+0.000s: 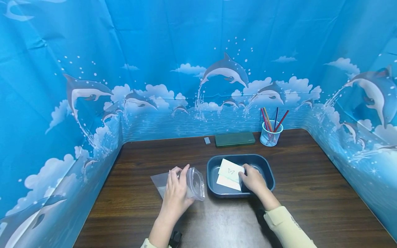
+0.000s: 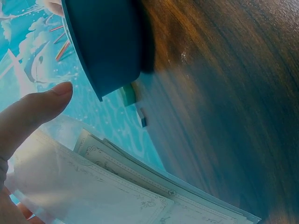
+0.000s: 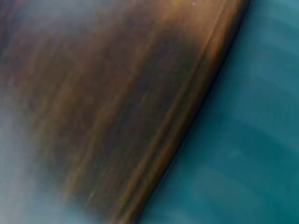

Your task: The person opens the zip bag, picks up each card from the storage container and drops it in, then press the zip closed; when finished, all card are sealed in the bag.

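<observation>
My left hand (image 1: 175, 193) grips a clear zip bag (image 1: 198, 184), its mouth gaping toward the tray. Inside the bag, several pale printed cards (image 2: 117, 186) with ornate borders show in the left wrist view, with my thumb (image 2: 44, 102) at the bag's mouth. Over the dark blue-grey tray (image 1: 212, 177), my right hand (image 1: 255, 179) pinches the right edge of a cream card (image 1: 231, 170) with a small butterfly-like drawing. Below it another pale card (image 1: 228, 183) lies slanted in the tray. The right wrist view is blurred and shows only table and the tray's side (image 3: 243, 140).
Behind the tray lies a green case (image 1: 235, 139), with a small grey block (image 1: 207, 140) to its left. A light-blue mesh cup (image 1: 270, 137) of coloured pencils stands at the back right. A dolphin-print curtain (image 1: 173, 113) surrounds the dark wood table (image 1: 136, 193).
</observation>
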{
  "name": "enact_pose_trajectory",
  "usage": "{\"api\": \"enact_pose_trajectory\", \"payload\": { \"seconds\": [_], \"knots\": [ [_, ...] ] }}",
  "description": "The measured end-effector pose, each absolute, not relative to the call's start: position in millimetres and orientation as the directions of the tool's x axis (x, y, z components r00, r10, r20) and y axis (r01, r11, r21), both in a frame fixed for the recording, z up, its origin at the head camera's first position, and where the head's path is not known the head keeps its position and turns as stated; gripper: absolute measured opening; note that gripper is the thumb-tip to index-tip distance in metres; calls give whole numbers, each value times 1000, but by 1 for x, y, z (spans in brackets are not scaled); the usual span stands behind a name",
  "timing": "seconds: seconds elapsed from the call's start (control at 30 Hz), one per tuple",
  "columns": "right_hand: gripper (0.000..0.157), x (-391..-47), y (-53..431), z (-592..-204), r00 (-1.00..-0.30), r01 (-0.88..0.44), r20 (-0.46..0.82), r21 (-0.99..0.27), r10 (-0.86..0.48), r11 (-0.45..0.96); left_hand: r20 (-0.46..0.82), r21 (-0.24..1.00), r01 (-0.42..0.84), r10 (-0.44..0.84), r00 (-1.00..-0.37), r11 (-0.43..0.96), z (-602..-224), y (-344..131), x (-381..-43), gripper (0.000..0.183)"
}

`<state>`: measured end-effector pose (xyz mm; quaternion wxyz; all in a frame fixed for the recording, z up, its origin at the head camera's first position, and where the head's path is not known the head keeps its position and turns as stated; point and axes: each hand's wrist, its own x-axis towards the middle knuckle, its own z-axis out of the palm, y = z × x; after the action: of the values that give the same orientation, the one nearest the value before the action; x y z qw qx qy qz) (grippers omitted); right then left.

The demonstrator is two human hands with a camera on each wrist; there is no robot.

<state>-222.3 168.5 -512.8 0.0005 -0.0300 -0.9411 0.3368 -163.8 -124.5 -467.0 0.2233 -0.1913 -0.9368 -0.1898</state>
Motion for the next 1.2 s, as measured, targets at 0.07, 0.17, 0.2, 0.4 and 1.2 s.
{"api": "enact_pose_trajectory", "payload": {
  "seconds": [0.07, 0.17, 0.2, 0.4, 1.2],
  "knots": [
    [34, -223, 168, -512, -997, 62, -12, -645, 71, 761, 490, 272, 442, 273, -828, 854, -467, -125, -164, 119],
    [31, -224, 168, -513, -995, 78, -10, -666, 95, 742, 490, 275, 442, 271, -829, 854, -467, -125, -164, 119],
    [30, -224, 168, -513, -995, 82, -10, -674, 101, 734, 490, 276, 442, 270, -829, 854, -467, -125, -164, 119],
    [28, -223, 167, -514, -991, 88, 14, -686, 134, 723, 487, 283, 437, 264, -832, 854, -466, -124, -164, 119],
    [23, -211, 166, -480, -938, -156, 324, -712, 123, 685, 499, 288, 443, 262, -826, 849, -466, -125, -164, 120]
  ]
}}
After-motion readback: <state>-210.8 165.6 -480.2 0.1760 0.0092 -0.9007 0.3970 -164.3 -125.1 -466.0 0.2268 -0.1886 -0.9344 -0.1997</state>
